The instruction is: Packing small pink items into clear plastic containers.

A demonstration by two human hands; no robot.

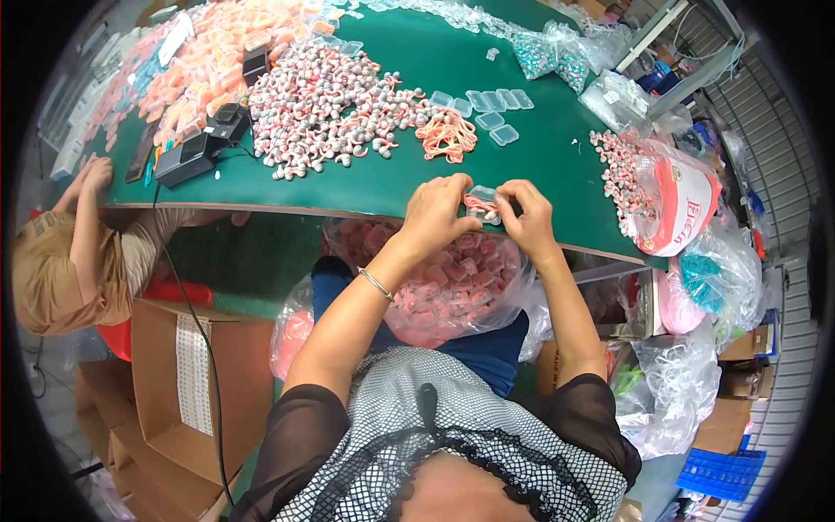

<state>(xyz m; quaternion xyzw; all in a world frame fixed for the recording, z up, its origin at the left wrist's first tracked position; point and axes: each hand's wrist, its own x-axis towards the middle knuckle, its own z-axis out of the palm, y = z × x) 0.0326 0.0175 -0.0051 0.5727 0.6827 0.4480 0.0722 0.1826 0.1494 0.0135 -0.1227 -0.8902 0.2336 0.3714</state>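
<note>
At the table's near edge I hold a small clear plastic case (484,193), open, with a pink cord and small pale pieces inside. My left hand (437,211) grips its left side, thumb and fingers closed on it. From the right, my right hand (527,217) pinches at the case and the pieces in it; its fingertips are partly hidden. Just beyond my left hand lies a bundle of pink cords (446,137). Several clear cases (499,101) rest on the green table (544,165) farther off. Left of the cords spreads a heap of small grey-and-pink plugs (317,113).
Peach-coloured pieces (209,65) pile up at the far left, near black boxes (187,159). A tipped bag (678,196) spills grey-and-pink plugs (616,178) at the right. Below the edge sits a bag of pink cases (452,287). Another person (74,270) sits at the left beside cardboard boxes (165,409).
</note>
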